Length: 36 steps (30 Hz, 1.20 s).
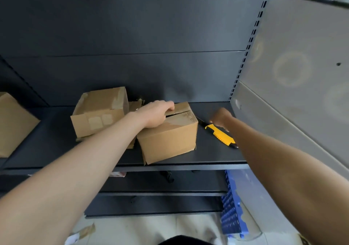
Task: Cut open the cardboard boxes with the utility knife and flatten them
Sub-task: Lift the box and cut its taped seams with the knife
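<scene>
On the dark shelf [207, 156], near its front edge, sits the front box [170, 141], upright, with its top flaps parted by a narrow gap. The left hand [154, 114] lies on the box top, palm down. Its fingers [169, 105] curl over the far flap's edge and grip it; the thumb is hidden.

The utility knife [221, 134], yellow and black, lies flat on the shelf just right of the front box, apart from it. It lies diagonally: the dark blade end points far-left toward the box's back corner, and the rear end is tucked under the right forearm.

The right hand [221, 117] is directly over the knife's forward half and is motion-blurred. Its fingers are behind the back of the hand, so I cannot tell whether they are open or closed, or whether they touch the knife. The yellow handle sticks out below the wrist.

A second box [98, 110], with tape patches, stands to the left and farther back on flat cardboard scraps [132, 144]. A third box [13, 124] is cut off by the left edge. A grey side panel [292, 75] is on the right, and a blue crate [232, 207] is below on the floor.
</scene>
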Motion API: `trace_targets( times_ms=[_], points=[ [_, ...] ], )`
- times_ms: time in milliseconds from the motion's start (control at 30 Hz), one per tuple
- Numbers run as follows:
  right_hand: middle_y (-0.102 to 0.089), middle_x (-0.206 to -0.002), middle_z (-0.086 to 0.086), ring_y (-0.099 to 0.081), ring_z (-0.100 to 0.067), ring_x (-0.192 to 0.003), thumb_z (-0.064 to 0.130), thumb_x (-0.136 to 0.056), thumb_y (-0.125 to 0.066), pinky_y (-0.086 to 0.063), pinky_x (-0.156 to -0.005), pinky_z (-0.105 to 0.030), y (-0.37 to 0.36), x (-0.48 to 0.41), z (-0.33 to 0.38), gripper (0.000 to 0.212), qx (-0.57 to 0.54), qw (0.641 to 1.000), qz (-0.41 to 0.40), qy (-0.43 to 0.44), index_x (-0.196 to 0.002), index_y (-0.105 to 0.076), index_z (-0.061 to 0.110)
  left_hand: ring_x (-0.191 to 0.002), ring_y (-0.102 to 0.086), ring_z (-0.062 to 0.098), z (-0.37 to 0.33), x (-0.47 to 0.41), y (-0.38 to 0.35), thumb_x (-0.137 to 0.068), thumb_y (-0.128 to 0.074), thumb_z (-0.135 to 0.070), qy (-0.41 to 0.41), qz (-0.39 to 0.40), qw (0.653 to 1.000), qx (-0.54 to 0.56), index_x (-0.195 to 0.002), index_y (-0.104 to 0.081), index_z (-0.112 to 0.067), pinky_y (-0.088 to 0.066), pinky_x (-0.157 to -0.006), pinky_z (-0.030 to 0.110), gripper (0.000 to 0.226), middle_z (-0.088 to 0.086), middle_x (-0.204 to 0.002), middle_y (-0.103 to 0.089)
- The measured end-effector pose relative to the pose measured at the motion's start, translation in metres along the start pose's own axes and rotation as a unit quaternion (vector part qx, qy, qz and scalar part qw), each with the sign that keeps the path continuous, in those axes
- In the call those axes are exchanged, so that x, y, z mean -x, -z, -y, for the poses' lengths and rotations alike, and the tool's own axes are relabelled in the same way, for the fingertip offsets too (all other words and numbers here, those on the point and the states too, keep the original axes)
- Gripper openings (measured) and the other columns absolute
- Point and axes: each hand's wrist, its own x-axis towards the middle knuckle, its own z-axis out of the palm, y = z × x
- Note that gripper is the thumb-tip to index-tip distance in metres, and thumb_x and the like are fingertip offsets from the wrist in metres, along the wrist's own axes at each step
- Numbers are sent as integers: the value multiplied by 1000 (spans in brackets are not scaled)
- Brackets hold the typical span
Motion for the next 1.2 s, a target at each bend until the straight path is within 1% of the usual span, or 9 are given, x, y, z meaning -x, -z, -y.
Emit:
trace_targets(
  times_ms=[67,133,233,300,400,533,633,767,1200],
  points=[
    [-59,-108,-10,-56,-31,-113,21,-93,-54,-46,-83,-33,-13,-19,-22,25,56,998,2,-12,-107,-61,3,-119,-51,24,-6,1,0,-96,-43,-3,26,-44,999,17,-130,-54,-25,-43,-95,36,41,3,-137,-51],
    [-55,-107,-12,-50,-34,-114,38,-87,-62,-39,-88,-39,-26,-26,-38,33,93,995,28,-18,-83,-53,7,-129,-45,23,-11,2,-4,-97,-43,0,54,-73,995,45,-133,-56,-22,-36,-104,35,44,2,-143,-48],
    [-45,-130,-14,-38,-35,-124,33,-85,-68,-39,-96,-44,-38,-31,-42,39,160,987,16,10,-110,-53,8,-136,-39,17,-13,3,-12,-100,-39,-1,74,-90,988,97,-136,-53,-22,-27,-110,27,44,-4,-149,-41],
    [-45,-133,-15,-39,-35,-126,18,-86,-66,-41,-96,-43,-39,-37,-43,51,172,984,12,31,-130,-44,6,-142,-28,16,-16,5,-12,-103,-39,-21,88,-69,989,100,-140,-46,-24,-21,-113,30,38,-7,-153,-32],
    [-51,-128,-18,-50,-36,-117,14,-91,-53,-47,-88,-38,-32,-43,-37,38,146,987,38,54,-127,-47,2,-147,-8,19,-30,11,-7,-90,-57,-49,111,19,991,71,-146,-27,-28,-8,-117,41,67,-9,-158,-14],
    [-57,-103,-19,-48,-22,-63,16,-96,-36,-40,-53,-25,-2,-37,-22,22,-37,992,81,91,-107,-51,4,-146,-3,24,-38,8,-8,-75,-75,-42,144,46,987,51,-142,-15,-29,-5,-116,42,90,-2,-156,-14],
    [-50,-75,-11,-47,-22,-58,33,-99,-41,-45,-51,-27,25,-19,-20,25,-200,959,160,123,-97,-50,10,-146,-6,25,-33,0,-8,-71,-77,-41,146,42,988,38,-150,0,-28,-6,-117,41,111,2,-159,-9],
    [-52,-63,-9,-51,-21,-51,52,-98,-38,-48,-50,-28,51,6,-25,52,-152,950,224,154,-84,-56,5,-147,-2,23,-30,-4,-9,-71,-77,-44,141,42,989,10,-153,0,-20,-7,-117,40,115,-1,-160,-2],
    [-55,-61,-10,-54,-21,-48,53,-97,-41,-50,-51,-27,54,22,-18,53,-78,967,207,127,-79,-58,5,-146,0,25,-35,0,-9,-74,-77,-38,139,41,989,20,-153,-1,-17,-4,-117,41,113,-2,-160,-2]
  ],
)
